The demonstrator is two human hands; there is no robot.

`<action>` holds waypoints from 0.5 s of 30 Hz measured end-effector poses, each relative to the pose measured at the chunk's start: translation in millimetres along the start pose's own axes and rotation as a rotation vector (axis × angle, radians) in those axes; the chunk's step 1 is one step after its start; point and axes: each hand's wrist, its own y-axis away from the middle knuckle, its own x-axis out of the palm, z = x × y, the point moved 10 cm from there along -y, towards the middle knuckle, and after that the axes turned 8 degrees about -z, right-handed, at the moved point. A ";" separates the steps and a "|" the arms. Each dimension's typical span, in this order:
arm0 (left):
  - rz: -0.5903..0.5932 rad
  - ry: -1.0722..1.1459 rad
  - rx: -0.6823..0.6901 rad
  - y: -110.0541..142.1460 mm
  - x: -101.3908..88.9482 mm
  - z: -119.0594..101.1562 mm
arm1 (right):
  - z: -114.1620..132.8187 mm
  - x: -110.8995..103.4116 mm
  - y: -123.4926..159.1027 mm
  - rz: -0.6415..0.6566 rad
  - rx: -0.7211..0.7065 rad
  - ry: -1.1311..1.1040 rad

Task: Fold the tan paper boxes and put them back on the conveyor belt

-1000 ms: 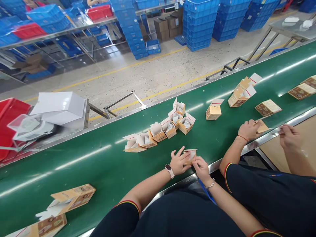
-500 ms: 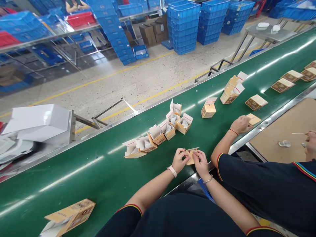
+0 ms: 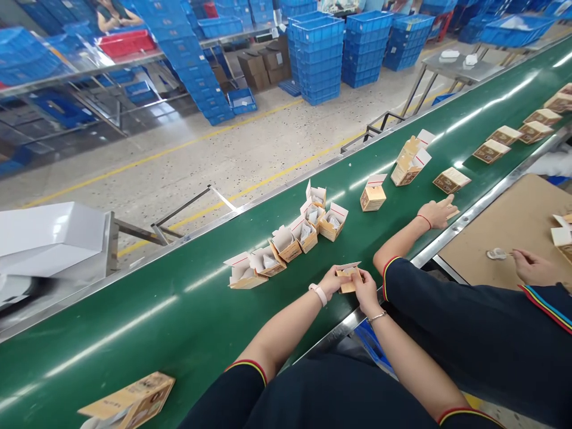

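Small tan cardboard carton (image 3: 347,280) is grasped by the bent fingers of both the left hand (image 3: 329,282) and the right hand (image 3: 365,293), over green rubber conveyor belt (image 3: 134,333); a row of open tan cartons (image 3: 286,245) with white inserts is set just beyond, on the belt.

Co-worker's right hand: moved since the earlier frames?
Yes. Against the steel belt rail, the co-worker's right hand has moved off the rail, away from the belt, and is now over the cardboard sheet.
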 end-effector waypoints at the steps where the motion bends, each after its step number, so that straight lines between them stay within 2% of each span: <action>1: -0.004 -0.006 -0.008 -0.1 0.9 -0.2 | 1.2 -0.6 -2.3 -0.008 0.000 0.000; 3: -0.010 -0.046 -0.005 1.6 0.4 -2.2 | 2.5 -1.8 -5.0 -0.018 -0.006 -0.006; 7: -0.044 -0.165 0.143 6.0 -4.9 -16.3 | 0.2 -2.5 -4.4 -0.023 -0.026 -0.007; 9: -0.070 -0.170 0.165 4.4 -7.6 -16.9 | -1.1 1.3 -5.0 -0.006 -0.037 0.007; 15: -0.146 -0.160 0.147 -12.2 -19.9 -15.4 | 7.4 30.8 -17.8 0.192 -0.072 0.061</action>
